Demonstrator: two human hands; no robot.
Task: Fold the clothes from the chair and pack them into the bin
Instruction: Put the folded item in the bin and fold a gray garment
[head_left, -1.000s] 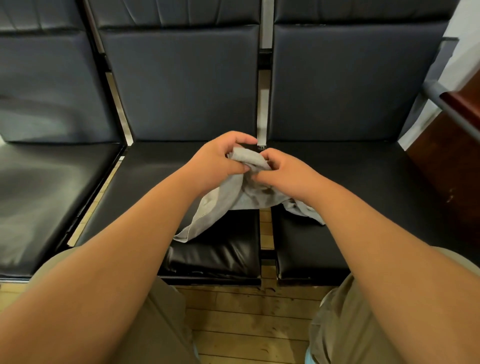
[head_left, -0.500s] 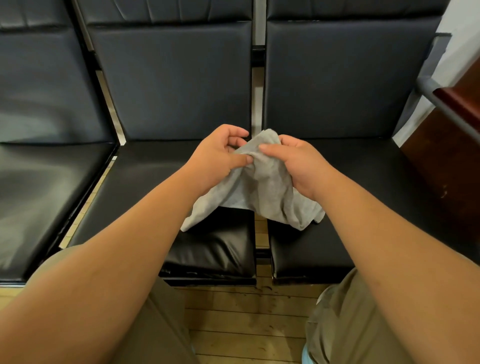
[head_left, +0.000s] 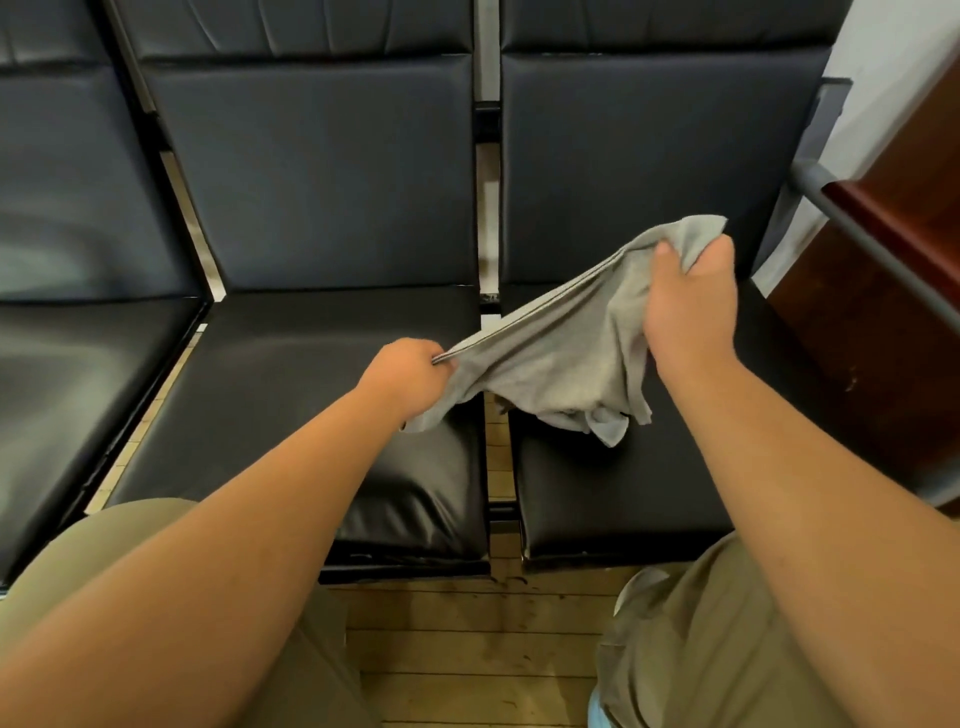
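Note:
A small grey garment (head_left: 561, 353) is stretched in the air between my hands, above the gap between two black seats. My left hand (head_left: 410, 376) pinches its lower left edge, low over the middle chair seat (head_left: 291, 384). My right hand (head_left: 688, 312) grips the upper right corner, raised over the right chair seat (head_left: 623, 488). The top hem runs taut from one hand to the other. Loose cloth hangs crumpled below the right hand. No bin is in view.
Three black padded chairs stand in a row, with the left chair seat (head_left: 67, 384) beside the middle one. A dark wooden cabinet (head_left: 883, 332) and a grey metal rail (head_left: 852, 218) close off the right side. Wooden floor boards (head_left: 467, 649) show between my knees.
My hands were together on the bunched garment. They have pulled apart: the right hand rose to the right, the left dropped to the left, and the cloth is stretched out between them.

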